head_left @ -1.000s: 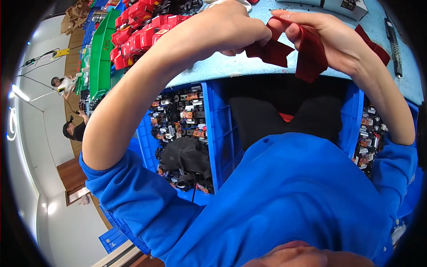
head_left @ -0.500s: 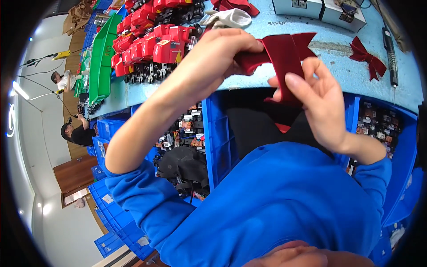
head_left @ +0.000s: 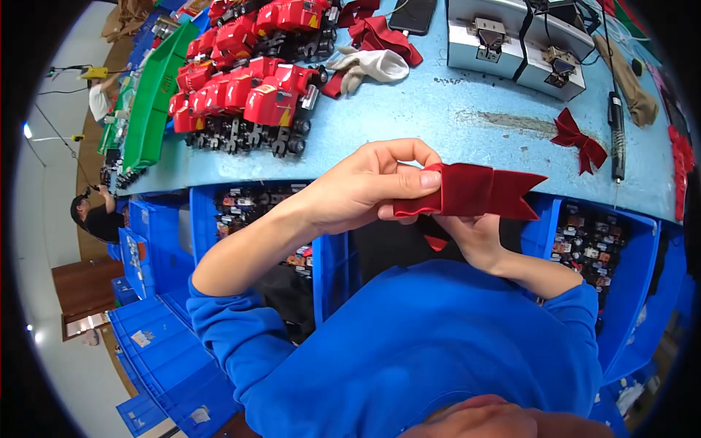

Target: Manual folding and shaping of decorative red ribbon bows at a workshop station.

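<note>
There's the dark red ribbon [head_left: 466,190], folded over, notched tail [head_left: 515,194] pointing right, held up by the worktop [head_left: 409,120] edge!

Ceiling lamp [head_left: 28,131]: small white glare at the far left.
Workbench [head_left: 409,120]: bright, evenly lit; front edge bowed by the fisheye.
Red ribbon [head_left: 467,191]: sharp enough to show folds, soft sheen on top.
Blue crate [head_left: 641,266]: contents in shade below the bench edge.
Co-worker in black [head_left: 101,220]: small, soft in detail.
Picture rim: curved, black at both sides.
</note>
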The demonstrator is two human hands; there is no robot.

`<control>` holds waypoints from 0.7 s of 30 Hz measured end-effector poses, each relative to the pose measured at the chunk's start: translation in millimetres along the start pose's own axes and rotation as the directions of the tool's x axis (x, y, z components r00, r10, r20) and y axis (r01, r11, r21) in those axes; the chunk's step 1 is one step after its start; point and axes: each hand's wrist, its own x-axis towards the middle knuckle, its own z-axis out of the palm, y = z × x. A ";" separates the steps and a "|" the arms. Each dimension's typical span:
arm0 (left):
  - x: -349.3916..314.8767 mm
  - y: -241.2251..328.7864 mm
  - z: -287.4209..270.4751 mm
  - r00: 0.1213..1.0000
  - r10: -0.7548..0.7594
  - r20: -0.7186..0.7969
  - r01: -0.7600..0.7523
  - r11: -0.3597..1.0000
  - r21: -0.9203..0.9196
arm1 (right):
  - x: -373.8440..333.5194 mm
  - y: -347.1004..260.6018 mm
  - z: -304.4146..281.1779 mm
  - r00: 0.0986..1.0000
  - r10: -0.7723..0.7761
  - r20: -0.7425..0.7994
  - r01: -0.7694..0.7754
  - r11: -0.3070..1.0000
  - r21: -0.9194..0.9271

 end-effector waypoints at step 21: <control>-15.2 -23.2 -7.4 0.913 0.393 -0.109 -0.281 0.800 0.531 | 7.1 -20.5 -2.1 0.965 0.145 0.218 -0.100 0.974 -0.203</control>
